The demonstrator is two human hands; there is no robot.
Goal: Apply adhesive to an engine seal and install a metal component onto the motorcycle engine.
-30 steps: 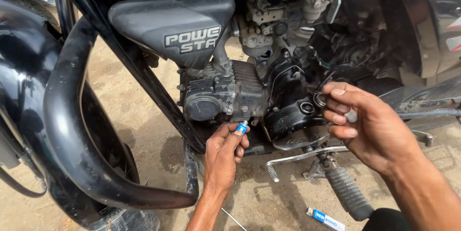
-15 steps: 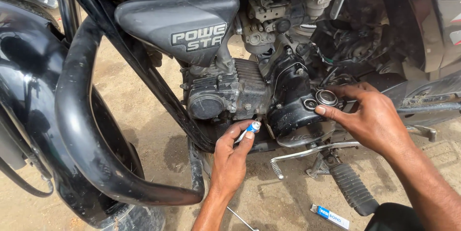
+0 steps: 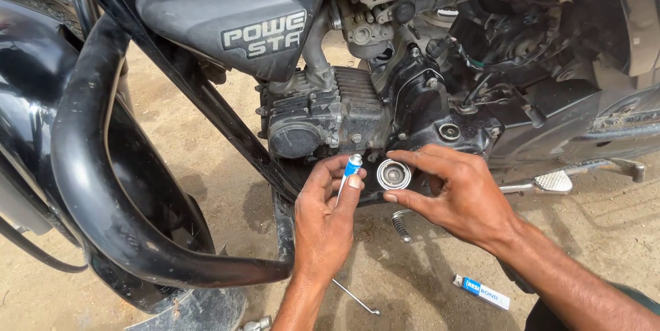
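My left hand (image 3: 326, 217) grips a small blue and white tube (image 3: 351, 168), its tip pointing up toward the engine. My right hand (image 3: 459, 193) pinches a round silver metal cap (image 3: 394, 174) between thumb and fingers, just right of the tube. Both hands sit low in front of the black motorcycle engine (image 3: 357, 114), below its finned cylinder. On the engine case above my right hand is a small round opening (image 3: 449, 131).
A curved black crash guard (image 3: 96, 186) sweeps across the left. A grey side cover (image 3: 234, 15) is above the engine. A footrest (image 3: 553, 181) sticks out at right. On the sandy ground lie a blue and white box (image 3: 481, 292), a thin metal rod (image 3: 356, 297) and a spring (image 3: 401, 226).
My right hand came down and left from the engine case with the round cap, and now holds it beside the tube. The view has shifted closer to the engine.
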